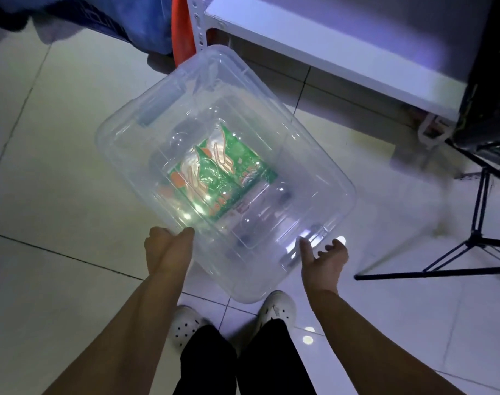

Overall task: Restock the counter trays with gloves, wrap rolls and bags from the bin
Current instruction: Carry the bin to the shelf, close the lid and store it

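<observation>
You are standing over the clear plastic bin (226, 172), which sits lidded on the tiled floor (57, 181) at the centre of your view, turned so its corners point roughly to twelve, three, six and nine o'clock. Through the lid you can make out green printed packets (223, 178) lying flat near the middle; whether they hold gloves or bags is not readable. No wrap rolls can be picked out, and the counter trays are not in view at all. By my reading the restock has barely begun: the lid looks closed, nothing is out of the bin, and every transfer to the trays is left to do.

Your left hand (166, 249) reaches in from seven o'clock with the forearm nearly straight, fingers curled over the bin's near-left edge and gripping the rim there. Your right hand (324, 262) comes in from five o'clock, palm turned up and fingers spread, released and holding nothing; its fingertips sit just beside the latch on the bin's near-right edge, and I cannot tell if they touch it.

A white shelf (343, 52) runs across at one o'clock, and a black tripod (477, 238) stands at three o'clock, near the bin's right side. Your white clogs (277, 307) are at six o'clock, just under the bin's nearest corner.
</observation>
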Action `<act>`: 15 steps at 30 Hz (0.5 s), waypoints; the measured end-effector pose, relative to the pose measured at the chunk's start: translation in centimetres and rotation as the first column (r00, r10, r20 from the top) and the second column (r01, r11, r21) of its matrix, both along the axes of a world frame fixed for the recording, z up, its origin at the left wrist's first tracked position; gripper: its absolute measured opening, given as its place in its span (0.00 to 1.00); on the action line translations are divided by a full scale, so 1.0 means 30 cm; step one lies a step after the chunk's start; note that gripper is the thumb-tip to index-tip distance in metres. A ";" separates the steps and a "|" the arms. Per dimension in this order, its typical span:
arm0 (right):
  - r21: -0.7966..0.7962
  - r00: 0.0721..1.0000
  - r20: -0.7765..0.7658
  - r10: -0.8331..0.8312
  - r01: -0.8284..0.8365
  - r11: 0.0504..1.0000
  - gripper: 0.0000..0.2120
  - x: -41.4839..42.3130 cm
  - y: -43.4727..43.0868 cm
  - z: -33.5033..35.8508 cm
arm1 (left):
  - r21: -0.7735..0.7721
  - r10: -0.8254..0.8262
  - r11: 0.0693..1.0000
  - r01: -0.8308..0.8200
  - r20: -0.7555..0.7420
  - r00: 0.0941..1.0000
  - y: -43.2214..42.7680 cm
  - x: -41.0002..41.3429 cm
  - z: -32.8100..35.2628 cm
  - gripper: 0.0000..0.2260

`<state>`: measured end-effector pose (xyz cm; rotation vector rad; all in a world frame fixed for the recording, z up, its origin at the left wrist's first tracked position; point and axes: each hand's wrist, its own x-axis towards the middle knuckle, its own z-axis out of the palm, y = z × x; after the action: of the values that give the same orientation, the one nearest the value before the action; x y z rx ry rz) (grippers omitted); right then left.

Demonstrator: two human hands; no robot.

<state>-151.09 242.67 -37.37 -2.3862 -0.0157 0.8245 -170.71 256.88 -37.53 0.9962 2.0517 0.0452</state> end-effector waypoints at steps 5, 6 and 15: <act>0.016 0.914 -0.396 -0.083 0.097 0.995 0.26 0.037 0.025 -0.016 | -0.089 0.124 0.990 -0.109 0.186 0.975 0.007 0.039 0.020 0.16; 0.009 0.886 -0.449 -0.110 0.128 0.992 0.29 0.048 0.029 -0.018 | -0.109 0.152 0.985 -0.131 0.216 0.965 0.005 0.041 0.019 0.12; -0.037 0.967 -0.248 -0.063 0.055 0.998 0.21 0.219 0.055 0.000 | -0.267 0.320 0.937 -0.227 0.392 0.863 -0.103 0.134 0.000 0.10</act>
<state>-144.53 244.33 -37.36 -2.2813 0.1694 1.0967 -166.69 253.78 -37.52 0.4964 1.7270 0.1773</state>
